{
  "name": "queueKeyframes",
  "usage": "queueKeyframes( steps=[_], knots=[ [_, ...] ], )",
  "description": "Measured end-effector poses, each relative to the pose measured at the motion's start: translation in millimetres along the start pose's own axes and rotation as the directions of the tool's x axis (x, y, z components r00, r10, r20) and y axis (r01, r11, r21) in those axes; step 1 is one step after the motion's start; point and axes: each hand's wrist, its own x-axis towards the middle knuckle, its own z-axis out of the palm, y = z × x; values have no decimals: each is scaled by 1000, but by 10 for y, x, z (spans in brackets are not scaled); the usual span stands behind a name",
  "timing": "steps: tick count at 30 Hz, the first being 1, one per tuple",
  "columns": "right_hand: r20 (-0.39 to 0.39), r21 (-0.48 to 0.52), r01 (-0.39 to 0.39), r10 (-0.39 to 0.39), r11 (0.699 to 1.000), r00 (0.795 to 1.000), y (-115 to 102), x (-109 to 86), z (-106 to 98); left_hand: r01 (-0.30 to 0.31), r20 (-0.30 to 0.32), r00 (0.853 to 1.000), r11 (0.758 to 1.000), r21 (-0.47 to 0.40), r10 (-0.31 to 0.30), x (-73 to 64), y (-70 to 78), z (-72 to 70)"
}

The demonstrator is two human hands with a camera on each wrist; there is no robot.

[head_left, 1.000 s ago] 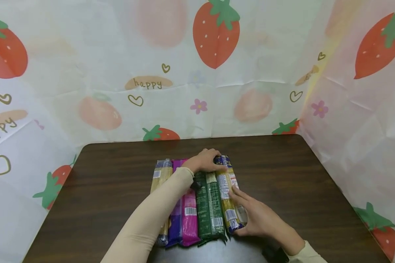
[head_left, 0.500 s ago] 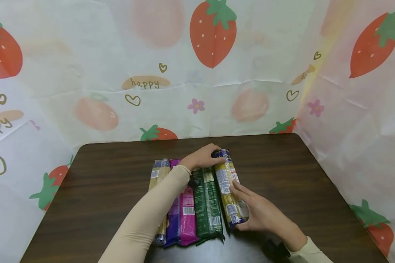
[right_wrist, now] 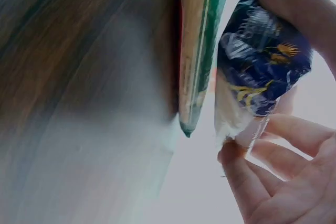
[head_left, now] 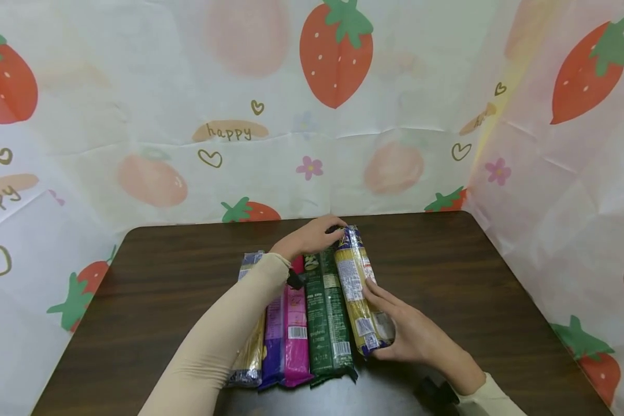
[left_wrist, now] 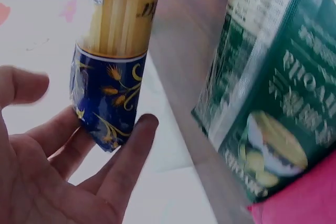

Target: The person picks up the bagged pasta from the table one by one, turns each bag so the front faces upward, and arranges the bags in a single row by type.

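Note:
A clear and blue pack of spaghetti [head_left: 355,283] is held off the table, its far end higher than its near end. My left hand [head_left: 312,236] holds its far end; in the left wrist view the fingers lie about the blue wrapper [left_wrist: 107,95]. My right hand [head_left: 418,338] grips the near end, thumb at the bottom and fingers along the right side. In the right wrist view the crumpled blue end [right_wrist: 268,51] sits between thumb and fingers. Just left of it lies a green spaghetti pack [head_left: 325,329].
Beside the green pack lie a pink and purple pack [head_left: 295,323] and another clear pasta pack [head_left: 249,355], partly hidden by my left forearm. All rest on the dark wooden table [head_left: 187,271]. A strawberry-print sheet [head_left: 286,173] hangs behind and along the sides.
The blue-ended spaghetti pack has risen off the table, its far end most, moving away from the green pack's surface. Both hands have stayed on it; the left hand has moved up and away.

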Motion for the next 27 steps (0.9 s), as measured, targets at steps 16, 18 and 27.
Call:
queueKeyframes(
  steps=[16,18,27],
  knots=[
    [-91,177,106,-91,979,992,-37,101,101,-94,32,994,974,-207,103,-229,-345,-118],
    [-101,218,124,-104,968,989,-39,111,106,-99,22,994,974,-205,106,-239,-368,-118],
    [-115,395,171,-135,903,984,-22,126,134,-101,-60,994,985,-139,93,-302,-424,-142]
  ],
)
